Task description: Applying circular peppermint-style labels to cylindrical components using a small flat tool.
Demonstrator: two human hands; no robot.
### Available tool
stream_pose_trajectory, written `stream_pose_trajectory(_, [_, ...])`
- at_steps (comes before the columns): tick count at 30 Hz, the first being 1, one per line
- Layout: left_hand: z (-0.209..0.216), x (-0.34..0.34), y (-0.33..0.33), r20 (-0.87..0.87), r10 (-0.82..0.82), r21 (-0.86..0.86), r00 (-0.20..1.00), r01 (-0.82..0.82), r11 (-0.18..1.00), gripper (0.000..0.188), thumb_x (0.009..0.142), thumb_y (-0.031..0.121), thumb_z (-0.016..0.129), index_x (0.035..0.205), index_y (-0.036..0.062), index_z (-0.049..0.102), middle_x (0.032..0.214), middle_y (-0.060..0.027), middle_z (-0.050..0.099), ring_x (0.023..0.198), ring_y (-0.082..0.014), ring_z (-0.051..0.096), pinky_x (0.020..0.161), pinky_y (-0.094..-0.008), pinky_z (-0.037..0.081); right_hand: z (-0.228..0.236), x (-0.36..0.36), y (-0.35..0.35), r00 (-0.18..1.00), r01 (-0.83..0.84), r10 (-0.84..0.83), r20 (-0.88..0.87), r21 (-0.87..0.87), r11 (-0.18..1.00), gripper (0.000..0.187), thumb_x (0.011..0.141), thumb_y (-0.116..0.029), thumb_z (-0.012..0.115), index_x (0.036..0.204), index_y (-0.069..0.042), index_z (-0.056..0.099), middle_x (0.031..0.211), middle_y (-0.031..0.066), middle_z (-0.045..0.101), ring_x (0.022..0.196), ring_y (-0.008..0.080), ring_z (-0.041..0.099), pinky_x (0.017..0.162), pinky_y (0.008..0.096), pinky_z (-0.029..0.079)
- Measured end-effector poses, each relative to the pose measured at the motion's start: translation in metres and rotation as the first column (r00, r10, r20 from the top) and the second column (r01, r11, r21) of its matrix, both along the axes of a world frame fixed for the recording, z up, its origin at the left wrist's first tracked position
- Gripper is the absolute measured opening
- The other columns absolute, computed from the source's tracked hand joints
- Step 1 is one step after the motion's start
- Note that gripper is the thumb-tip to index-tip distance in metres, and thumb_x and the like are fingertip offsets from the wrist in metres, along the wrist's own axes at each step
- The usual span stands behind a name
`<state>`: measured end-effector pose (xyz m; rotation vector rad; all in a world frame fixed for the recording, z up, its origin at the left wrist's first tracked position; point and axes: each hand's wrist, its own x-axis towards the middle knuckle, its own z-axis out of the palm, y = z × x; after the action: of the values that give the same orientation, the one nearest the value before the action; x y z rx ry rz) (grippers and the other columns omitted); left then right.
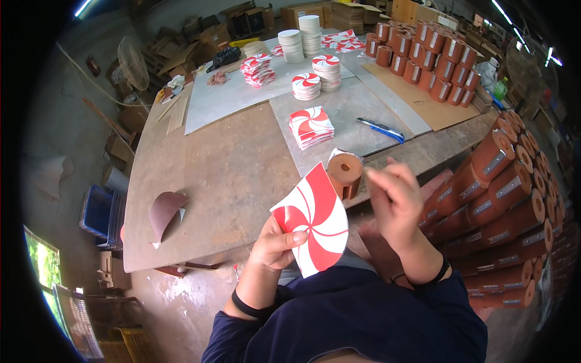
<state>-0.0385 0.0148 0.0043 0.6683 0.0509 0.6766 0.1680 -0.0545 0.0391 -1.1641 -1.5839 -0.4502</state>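
My left hand (281, 245) grips a red-and-white swirl paper piece (321, 212), thumb on its face. The piece is rounded along its right side and pointed at the top and left. My right hand (396, 196) is raised beside it with curled fingers. Whatever may be between those fingertips is hidden. Just left of them, a brown cylinder (345, 170) with a central hole stands near the table edge. Beyond it lie a stack of square swirl sheets (311, 125) and a blue utility knife (384, 130) on a metal sheet.
Round swirl discs (306, 86) and white discs (290, 45) stand stacked farther back. Brown cylinders (436, 54) crowd the far right of the table; another large pile (508, 199) rises beside my right arm. A curled brown sheet (167, 213) lies at the left on the wooden table (212, 169).
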Motion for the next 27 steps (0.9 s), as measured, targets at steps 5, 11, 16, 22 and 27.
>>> stream_pose_trajectory(5, [-0.014,-0.005,0.025,-0.021,-0.02,0.007,1.0,0.02,1.0,0.041,0.076,-0.003,0.066,0.115,-0.0032,0.052,0.107,-0.0144,0.062,0.099,-0.0239,0.061,0.088,-0.0374,0.049,-0.02,0.006,0.0,0.517,-0.329,0.205,-0.831,0.028,0.944,0.024,0.084,0.005,0.057,0.106,-0.003,0.061,0.088,0.0047,0.059,0.077,0.0133,0.056,0.074,0.0227,0.044])
stream_pose_trajectory(11, [-0.015,-0.006,0.039,-0.311,0.161,0.007,0.937,-0.167,0.986,0.036,0.076,-0.002,0.064,0.111,-0.0037,0.054,0.101,-0.015,0.064,0.089,-0.0221,0.064,0.079,-0.0347,0.054,-0.041,0.018,0.0,-0.344,-0.866,0.181,-0.922,0.386,0.318,0.013,0.087,-0.008,0.059,0.099,-0.006,0.062,0.108,0.0047,0.059,0.096,0.0168,0.057,0.088,0.0463,0.045])
stream_pose_trajectory(16, [0.006,0.003,0.031,-0.507,0.509,0.497,0.695,-0.247,0.832,0.047,0.075,0.0,0.069,0.116,-0.0063,0.046,0.098,-0.018,0.064,0.085,-0.0168,0.064,0.07,-0.0291,0.053,-0.048,-0.004,0.019,-0.053,-0.967,0.033,-0.998,0.06,0.247,0.011,0.087,-0.01,0.061,0.097,-0.006,0.06,0.091,0.0001,0.061,0.079,0.0076,0.056,0.07,0.023,0.047])
stream_pose_trajectory(22, [0.002,0.013,0.014,-0.374,0.728,0.644,0.575,-0.403,0.65,0.074,0.08,-0.004,0.062,0.138,0.0057,0.016,0.103,-0.0237,0.06,0.087,-0.0204,0.064,0.07,-0.0288,0.054,-0.045,-0.002,0.041,-0.089,-0.939,-0.121,-0.989,0.042,0.341,0.011,0.084,-0.013,0.064,0.089,-0.003,0.062,0.084,0.0034,0.063,0.076,0.0099,0.061,0.069,0.0244,0.05])
stream_pose_trajectory(27, [0.003,0.014,-0.009,-0.355,0.658,0.561,0.665,-0.411,0.718,0.071,0.08,-0.004,0.062,0.139,0.0076,0.024,0.107,-0.0197,0.059,0.102,-0.023,0.059,0.087,-0.0349,0.048,-0.043,0.0,0.048,-0.059,-0.918,-0.209,-0.976,-0.029,0.396,0.012,0.083,-0.009,0.063,0.092,-0.001,0.062,0.091,0.0073,0.065,0.082,0.0144,0.063,0.076,0.0294,0.051])
